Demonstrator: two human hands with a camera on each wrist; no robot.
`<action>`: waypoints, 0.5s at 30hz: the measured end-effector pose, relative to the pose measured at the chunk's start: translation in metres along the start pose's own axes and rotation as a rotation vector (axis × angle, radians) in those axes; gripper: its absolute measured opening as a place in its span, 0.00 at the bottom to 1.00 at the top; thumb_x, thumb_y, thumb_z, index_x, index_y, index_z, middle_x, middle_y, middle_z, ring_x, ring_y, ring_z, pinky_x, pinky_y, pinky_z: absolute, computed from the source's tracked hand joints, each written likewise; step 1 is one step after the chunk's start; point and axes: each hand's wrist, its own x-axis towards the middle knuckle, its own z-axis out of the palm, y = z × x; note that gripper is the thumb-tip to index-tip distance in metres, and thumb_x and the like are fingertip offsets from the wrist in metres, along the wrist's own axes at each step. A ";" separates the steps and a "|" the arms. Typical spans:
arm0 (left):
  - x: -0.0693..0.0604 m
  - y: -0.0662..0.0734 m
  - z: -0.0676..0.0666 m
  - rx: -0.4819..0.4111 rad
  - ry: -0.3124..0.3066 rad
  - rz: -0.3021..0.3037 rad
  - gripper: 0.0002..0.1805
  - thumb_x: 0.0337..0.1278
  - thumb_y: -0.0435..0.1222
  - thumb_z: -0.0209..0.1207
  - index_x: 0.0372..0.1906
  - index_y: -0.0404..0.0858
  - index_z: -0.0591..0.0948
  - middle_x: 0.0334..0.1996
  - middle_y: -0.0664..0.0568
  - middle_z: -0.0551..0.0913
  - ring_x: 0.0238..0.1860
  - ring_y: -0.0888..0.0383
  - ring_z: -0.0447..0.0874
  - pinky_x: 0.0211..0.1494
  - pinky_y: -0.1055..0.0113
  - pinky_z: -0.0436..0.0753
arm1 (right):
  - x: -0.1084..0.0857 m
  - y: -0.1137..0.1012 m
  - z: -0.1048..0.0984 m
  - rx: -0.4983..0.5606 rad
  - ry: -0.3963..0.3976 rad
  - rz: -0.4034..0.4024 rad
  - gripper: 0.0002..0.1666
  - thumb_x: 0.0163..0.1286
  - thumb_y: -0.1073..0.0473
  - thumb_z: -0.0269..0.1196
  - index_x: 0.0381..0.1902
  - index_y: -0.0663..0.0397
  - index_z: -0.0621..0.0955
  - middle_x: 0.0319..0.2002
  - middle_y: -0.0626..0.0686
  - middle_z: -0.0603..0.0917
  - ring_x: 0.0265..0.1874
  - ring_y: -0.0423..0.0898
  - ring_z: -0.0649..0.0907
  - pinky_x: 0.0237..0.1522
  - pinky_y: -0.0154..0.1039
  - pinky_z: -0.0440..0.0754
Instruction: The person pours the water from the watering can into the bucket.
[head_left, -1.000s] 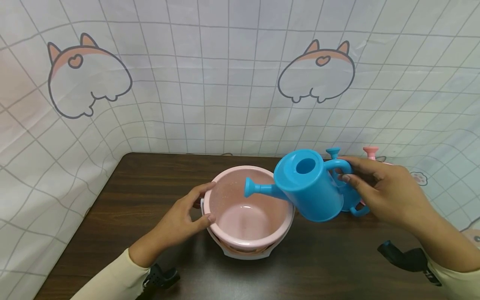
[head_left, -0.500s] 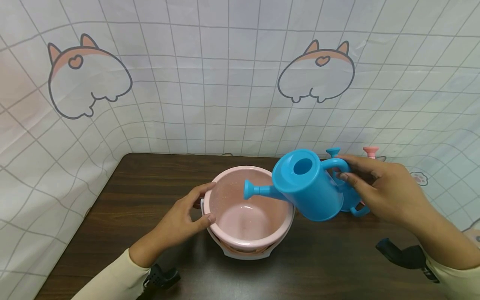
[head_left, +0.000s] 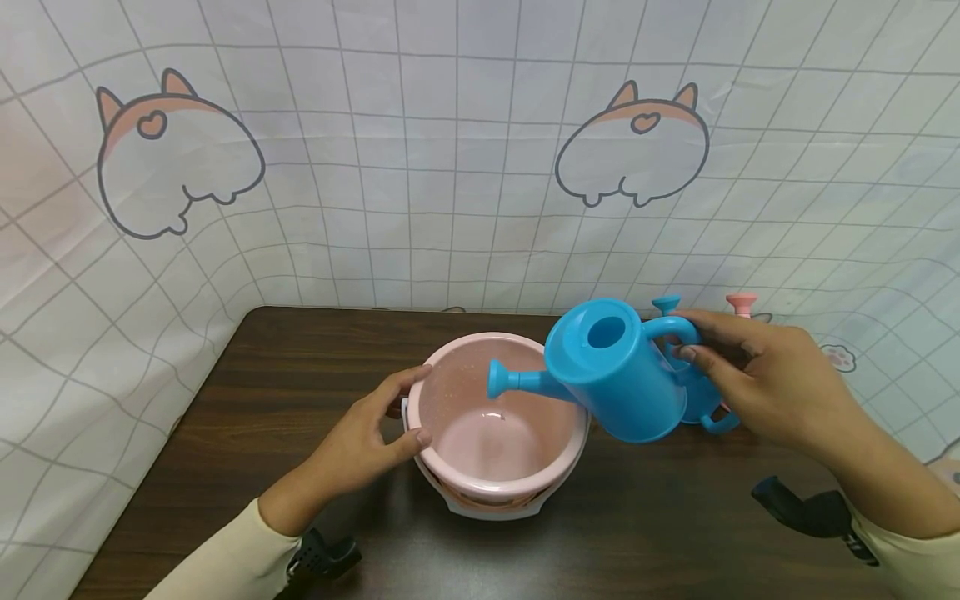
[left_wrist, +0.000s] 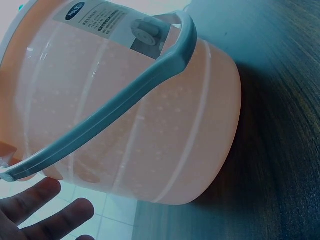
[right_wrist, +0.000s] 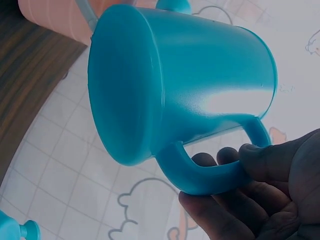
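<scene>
A pink bucket (head_left: 487, 487) stands on the dark wooden table. My left hand (head_left: 356, 442) holds its left rim, thumb and forefinger on the edge; in the left wrist view other fingers (left_wrist: 60, 220) extend beside the bucket's wall. My right hand (head_left: 780, 387) grips the handle (right_wrist: 210, 177) of a blue watering can (head_left: 622, 375), raised at the bucket's right side. The can tilts left, its spout reaching over the bucket's opening. Drops dot the bucket's inner wall. I cannot tell how much water either holds.
Behind the raised can stand a second blue watering can (head_left: 701, 400) and a pink one (head_left: 741, 304), both partly hidden. The bucket's carrying handle (left_wrist: 115, 110) hangs down its side. A grid-patterned cloth (head_left: 435, 183) hangs behind the table (head_left: 315, 350).
The watering can in my right hand has shifted very slightly left since a second ago. My left hand and the bucket have stayed in place.
</scene>
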 end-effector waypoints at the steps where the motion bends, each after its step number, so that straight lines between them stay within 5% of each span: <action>1: 0.000 0.000 0.000 0.002 0.000 -0.001 0.39 0.65 0.49 0.64 0.77 0.49 0.65 0.55 0.51 0.81 0.49 0.53 0.81 0.54 0.49 0.78 | 0.000 0.000 0.000 0.001 -0.001 -0.001 0.27 0.66 0.70 0.70 0.63 0.63 0.81 0.41 0.58 0.90 0.37 0.58 0.90 0.30 0.34 0.80; 11: -0.001 -0.001 0.001 -0.012 -0.002 -0.014 0.39 0.63 0.46 0.65 0.77 0.50 0.65 0.55 0.50 0.81 0.50 0.52 0.81 0.55 0.46 0.78 | 0.001 0.000 -0.001 -0.014 -0.006 -0.005 0.27 0.66 0.70 0.70 0.63 0.62 0.81 0.45 0.61 0.89 0.36 0.59 0.89 0.30 0.39 0.81; 15: 0.000 -0.002 0.001 -0.012 -0.002 -0.006 0.39 0.64 0.47 0.65 0.77 0.48 0.65 0.55 0.50 0.81 0.49 0.54 0.81 0.54 0.47 0.78 | 0.002 -0.001 -0.001 -0.019 -0.011 0.001 0.27 0.66 0.69 0.70 0.64 0.61 0.81 0.45 0.61 0.89 0.26 0.48 0.85 0.25 0.37 0.77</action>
